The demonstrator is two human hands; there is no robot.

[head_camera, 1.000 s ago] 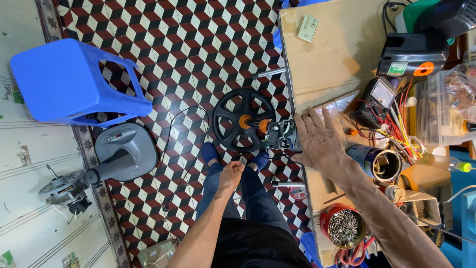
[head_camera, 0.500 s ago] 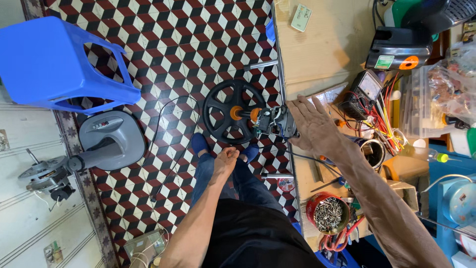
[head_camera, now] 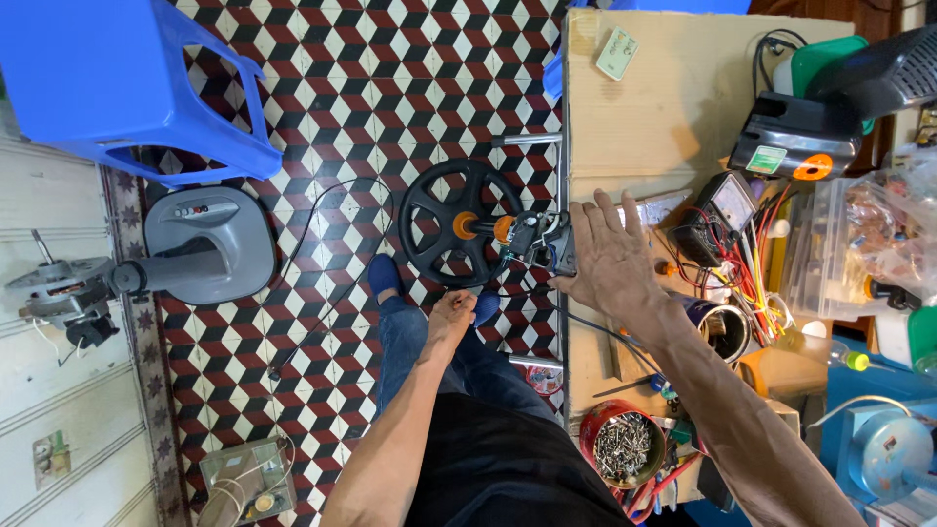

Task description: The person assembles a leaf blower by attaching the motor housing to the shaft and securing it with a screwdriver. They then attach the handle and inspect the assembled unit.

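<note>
Motor: a small dark motor [head_camera: 542,239] sits at the surface's near edge, just below the right thumb; whether the thumb touches it I cannot tell.
Wheel: a black spoked wheel [head_camera: 459,222] with an orange hub hangs over the floor, joined to the motor by a short shaft, just beyond the left fingers.
Right hand: the right hand [head_camera: 610,259] lies flat, palm down, fingers spread apart and holding nothing, fingertips toward the cardboard.
Left hand: the left hand [head_camera: 454,312] hangs low under the wheel, fingers loosely together, gripping nothing, close to the wheel's rim.
Surface: the surface [head_camera: 644,107] is covered in brown cardboard ahead of the right fingers.
Meter: a multimeter [head_camera: 717,210] with red and yellow leads lies just right of the right fingers.
Can: a red can [head_camera: 622,449] of screws stands behind the right wrist, near the elbow.
Floor: the floor [head_camera: 390,78] is chequered tile, to the left of both hands.
Stool: a blue stool [head_camera: 127,83] lies well left of the left fingers.
Fan base: a grey fan base [head_camera: 210,244] lies on the floor below the stool, well apart from the left hand.
</note>
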